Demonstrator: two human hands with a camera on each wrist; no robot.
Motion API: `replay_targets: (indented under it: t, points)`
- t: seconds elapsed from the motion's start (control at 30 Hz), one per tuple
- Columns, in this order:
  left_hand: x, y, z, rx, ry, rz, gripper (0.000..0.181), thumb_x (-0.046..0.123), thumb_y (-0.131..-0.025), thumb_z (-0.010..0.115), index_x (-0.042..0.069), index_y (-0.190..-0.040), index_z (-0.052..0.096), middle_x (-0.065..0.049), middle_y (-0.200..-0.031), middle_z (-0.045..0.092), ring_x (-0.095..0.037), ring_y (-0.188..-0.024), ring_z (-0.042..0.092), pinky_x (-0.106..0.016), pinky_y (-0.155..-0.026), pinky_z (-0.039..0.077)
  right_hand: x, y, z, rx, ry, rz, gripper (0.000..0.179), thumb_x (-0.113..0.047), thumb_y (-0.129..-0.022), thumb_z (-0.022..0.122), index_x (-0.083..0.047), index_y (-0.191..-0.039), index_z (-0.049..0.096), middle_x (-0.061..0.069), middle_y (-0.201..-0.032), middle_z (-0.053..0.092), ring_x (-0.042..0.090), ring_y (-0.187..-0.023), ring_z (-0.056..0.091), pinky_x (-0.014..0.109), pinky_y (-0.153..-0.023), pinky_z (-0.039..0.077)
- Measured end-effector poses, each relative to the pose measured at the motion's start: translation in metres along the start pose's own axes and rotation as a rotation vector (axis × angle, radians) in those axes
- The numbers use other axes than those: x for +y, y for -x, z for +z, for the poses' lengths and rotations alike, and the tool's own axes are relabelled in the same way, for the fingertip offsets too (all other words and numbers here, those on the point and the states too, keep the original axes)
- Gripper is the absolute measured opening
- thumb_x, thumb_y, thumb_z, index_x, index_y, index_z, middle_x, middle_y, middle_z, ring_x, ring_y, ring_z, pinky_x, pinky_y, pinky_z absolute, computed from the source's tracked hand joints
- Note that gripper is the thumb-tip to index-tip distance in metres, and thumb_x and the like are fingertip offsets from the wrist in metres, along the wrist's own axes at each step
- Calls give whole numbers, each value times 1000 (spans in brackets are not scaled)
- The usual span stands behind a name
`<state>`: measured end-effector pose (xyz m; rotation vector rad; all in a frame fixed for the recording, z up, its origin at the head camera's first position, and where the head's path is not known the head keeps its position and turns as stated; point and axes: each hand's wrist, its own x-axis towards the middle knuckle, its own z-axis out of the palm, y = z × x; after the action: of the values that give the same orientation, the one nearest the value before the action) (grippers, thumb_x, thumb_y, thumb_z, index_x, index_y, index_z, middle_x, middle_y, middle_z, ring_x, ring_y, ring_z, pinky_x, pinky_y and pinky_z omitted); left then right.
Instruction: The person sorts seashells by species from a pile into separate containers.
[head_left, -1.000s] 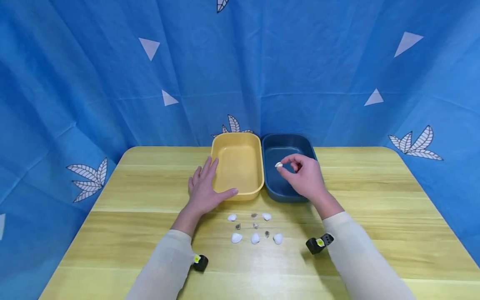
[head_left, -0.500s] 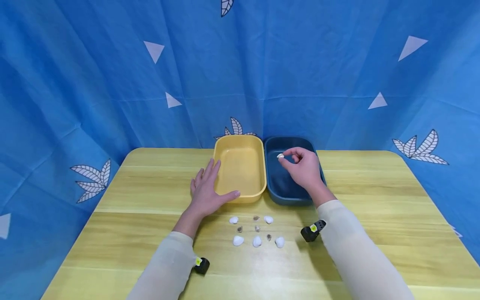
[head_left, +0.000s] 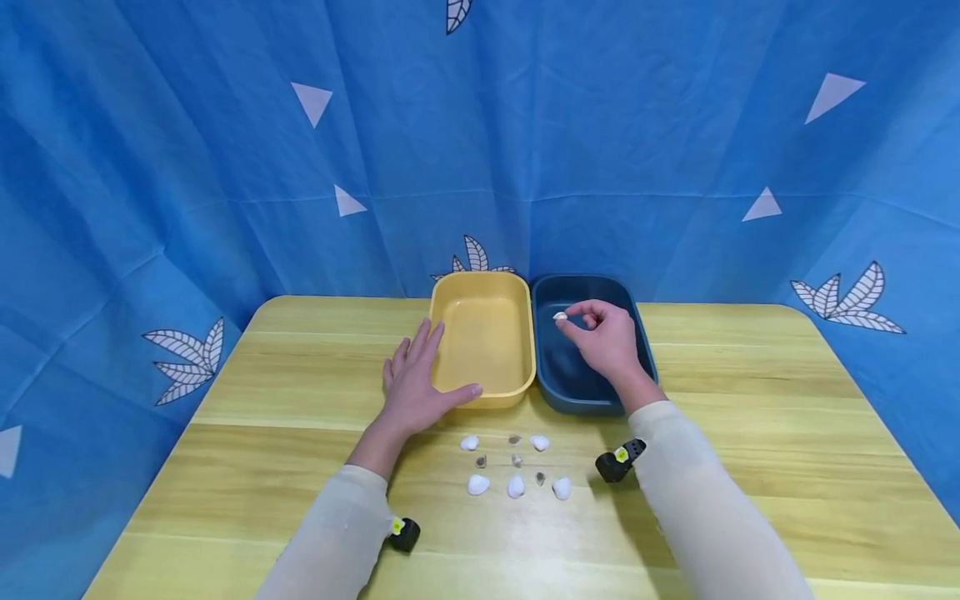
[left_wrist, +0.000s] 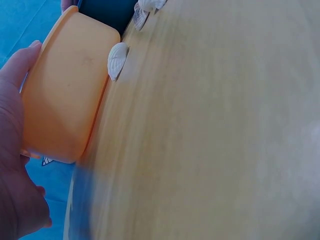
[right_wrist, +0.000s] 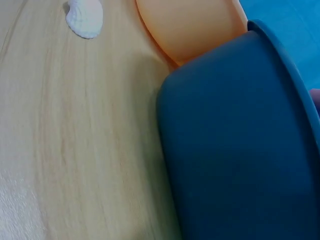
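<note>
Over the navy blue bin (head_left: 564,375), my right hand (head_left: 607,340) pinches a small whitish seashell (head_left: 560,316) between thumb and fingertips. The shell is above the bin's floor in the head view. My left hand (head_left: 415,393) rests spread at the near left corner of the yellow bin (head_left: 486,346), its fingers along the left side and its thumb on the front rim. Several white shells (head_left: 477,484) and small brownish shells (head_left: 540,478) lie in loose rows on the table in front of the bins. The right wrist view mostly shows the navy bin's outer wall (right_wrist: 235,135).
The two bins stand side by side at the back of the wooden table (head_left: 750,433). A blue curtain (head_left: 585,125) with leaf and triangle prints hangs behind it. Black wrist cameras (head_left: 615,467) sit on both sleeves.
My right hand has moved a little farther back over the navy bin, still pinching the shell. My left hand keeps its place on the yellow bin. The head view has shifted slightly.
</note>
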<state>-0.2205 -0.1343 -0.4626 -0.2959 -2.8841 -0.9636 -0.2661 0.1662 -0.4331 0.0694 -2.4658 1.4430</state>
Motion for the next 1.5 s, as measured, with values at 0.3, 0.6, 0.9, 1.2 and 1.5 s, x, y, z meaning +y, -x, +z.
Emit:
replay_targets:
  t: [0.3,0.6,0.9,1.2,1.5]
  points:
    - [3,2,0,-1,4,-4,116,81,-71,66,31,-162,14,7,-167,1,-40,-148,4,-67,-111,-3,4,-1,1,-19,8,10,22,-26,-88,79,-7,-97,72,4,-69,40,26,-64,44,35,-63,34]
    - [1,2,3,8,1,5,116,82,-71,65,30,-162,15,8,-167,1,-40,-148,5,-67,-110,-1,6,1,0,-9,6,-7,19,-18,-86,81,-5,-98,74,3,-66,38,26,-59,41,33,-64,36]
    - [2,2,3,0,14,5,117,84,-70,63,30,-162,15,9,-167,0,-40,-148,5,-67,-110,-2,0,3,-9,0,-26,0,18,-18,-87,80,-5,-98,73,5,-69,40,26,-59,41,33,-57,33]
    - [1,2,2,-7,12,-2,116,82,-71,65,30,-162,15,9,-167,0,-40,-148,5,-66,-110,-2,-12,10,-17,-15,-51,-2,23,-22,-87,80,-5,-102,72,3,-69,37,22,-57,37,31,-55,34]
    - [1,0,0,-5,9,-5,117,82,-71,65,28,-162,15,7,-167,0,-41,-148,5,-67,-110,-2,-26,25,-22,-42,-78,-99,22,-24,-86,81,-9,-99,72,5,-68,36,22,-52,35,31,-50,33]
